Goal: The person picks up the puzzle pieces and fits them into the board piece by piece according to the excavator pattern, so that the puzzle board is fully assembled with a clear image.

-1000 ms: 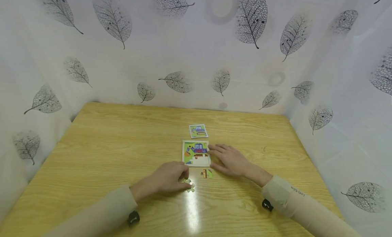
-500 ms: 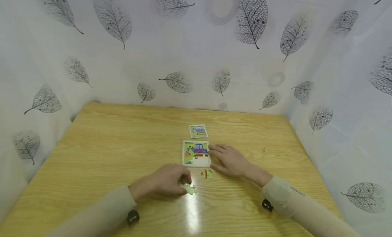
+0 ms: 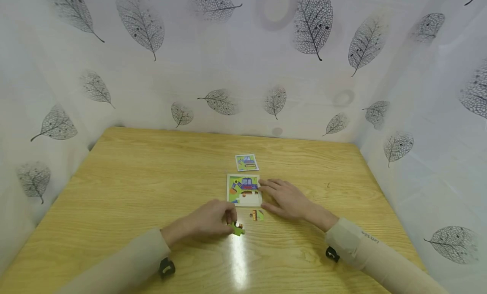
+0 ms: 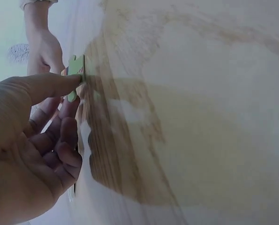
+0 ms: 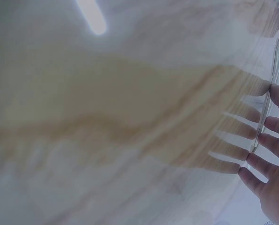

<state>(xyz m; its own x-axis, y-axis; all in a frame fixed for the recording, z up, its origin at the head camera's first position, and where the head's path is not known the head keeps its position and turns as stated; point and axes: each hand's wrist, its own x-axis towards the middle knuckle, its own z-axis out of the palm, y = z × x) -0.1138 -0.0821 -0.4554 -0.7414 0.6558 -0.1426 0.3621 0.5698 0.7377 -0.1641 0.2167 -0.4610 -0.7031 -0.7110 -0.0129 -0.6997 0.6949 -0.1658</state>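
My left hand [image 3: 211, 218] pinches a green jigsaw piece [image 3: 238, 230] between thumb and fingers, just in front of the puzzle board. In the left wrist view the thumb lies against the piece [image 4: 76, 65], which is seen nearly edge-on. The framed puzzle board [image 3: 249, 200] shows a blue digger, with a bare pale area at its lower right. My right hand [image 3: 285, 199] rests at the board's right edge, fingers extended. In the right wrist view its fingertips touch or nearly touch the board's edge [image 5: 266, 108]. A loose red and green piece [image 3: 258, 215] lies below the board.
Behind the board lies a small picture card [image 3: 247, 162] with a similar digger. All of it is on a wooden table [image 3: 160, 167], which shines near its front. A leaf-patterned curtain [image 3: 243, 66] encloses the table's back and sides.
The piece in my left hand has turned: its face looked pale and now looks bright green. The left hand shifted slightly. My right hand and the board have stayed put.
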